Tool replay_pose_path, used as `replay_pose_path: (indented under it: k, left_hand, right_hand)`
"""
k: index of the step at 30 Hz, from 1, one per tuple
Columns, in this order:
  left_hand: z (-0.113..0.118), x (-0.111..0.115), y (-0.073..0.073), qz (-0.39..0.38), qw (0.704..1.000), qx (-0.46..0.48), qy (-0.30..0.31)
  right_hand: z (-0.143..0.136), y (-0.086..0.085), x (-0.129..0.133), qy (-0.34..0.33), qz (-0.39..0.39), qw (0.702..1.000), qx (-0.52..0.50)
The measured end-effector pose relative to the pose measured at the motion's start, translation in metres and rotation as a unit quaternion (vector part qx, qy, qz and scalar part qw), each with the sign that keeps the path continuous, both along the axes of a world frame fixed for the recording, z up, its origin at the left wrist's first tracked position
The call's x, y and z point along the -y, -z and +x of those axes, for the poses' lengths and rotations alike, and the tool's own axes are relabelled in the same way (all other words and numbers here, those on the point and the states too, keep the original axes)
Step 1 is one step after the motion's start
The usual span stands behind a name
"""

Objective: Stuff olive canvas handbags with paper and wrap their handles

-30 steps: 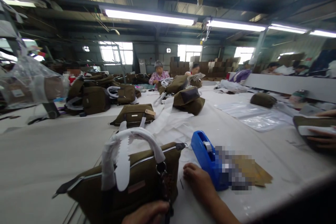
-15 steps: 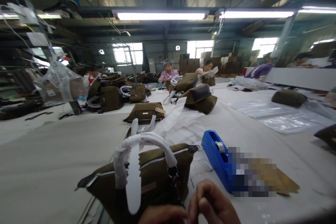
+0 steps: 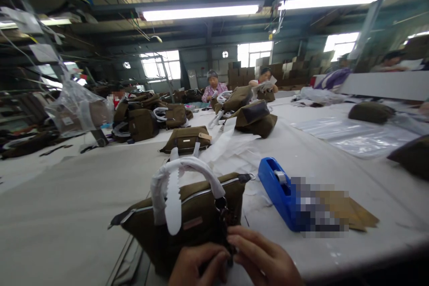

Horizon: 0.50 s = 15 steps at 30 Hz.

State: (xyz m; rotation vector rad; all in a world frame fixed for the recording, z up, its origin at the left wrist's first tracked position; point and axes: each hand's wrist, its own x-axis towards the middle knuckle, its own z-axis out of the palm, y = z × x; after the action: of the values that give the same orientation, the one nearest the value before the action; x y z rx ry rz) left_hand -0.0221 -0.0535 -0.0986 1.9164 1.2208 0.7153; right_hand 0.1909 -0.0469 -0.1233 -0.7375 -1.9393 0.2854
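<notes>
Olive handbag [image 3: 187, 219] with white-wrapped handles [image 3: 177, 183] stands on the white table [image 3: 60, 205] just before the person, left of a blue tape dispenser [image 3: 276, 190]. In the head view, left hand [image 3: 197, 266] and right hand [image 3: 264, 261] both pinch the dark hardware [image 3: 224, 219] hanging at its near end, so that fitting seems to be the step in hand. Next calls for fine fingertip work, the bag kept upright.

Your left hand [image 3: 197, 266] and right hand [image 3: 264, 259] meet low in front of you, fingers curled inward, fingertips [image 3: 234, 237] pinched close together.
</notes>
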Motion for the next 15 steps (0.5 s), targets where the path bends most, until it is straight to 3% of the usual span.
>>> replay_pose_path:
  k: [3,5,10,12,15]
  left_hand:
    - [0.001,0.001,-0.002,0.017,1.0,-0.001,0.003]
    - [0.001,0.003,-0.002,0.015,1.0,0.025,-0.013]
    - [0.005,0.007,0.004,0.025,0.973,0.142,-0.179]
    - [0.008,0.005,0.009,0.088,0.964,0.14,-0.21]
    - [0.011,-0.001,0.015,0.217,0.949,0.086,-0.212]
  right_hand:
    - [-0.01,0.001,-0.001,-0.057,-0.066,0.996,0.003]
    - [-0.007,0.004,-0.003,-0.052,-0.116,0.992,-0.006]
    - [0.009,0.011,-0.013,0.083,-0.21,0.961,-0.161]
    - [0.008,0.011,-0.017,0.087,-0.247,0.945,-0.198]
    - [-0.004,0.013,-0.02,0.04,-0.292,0.936,-0.191]
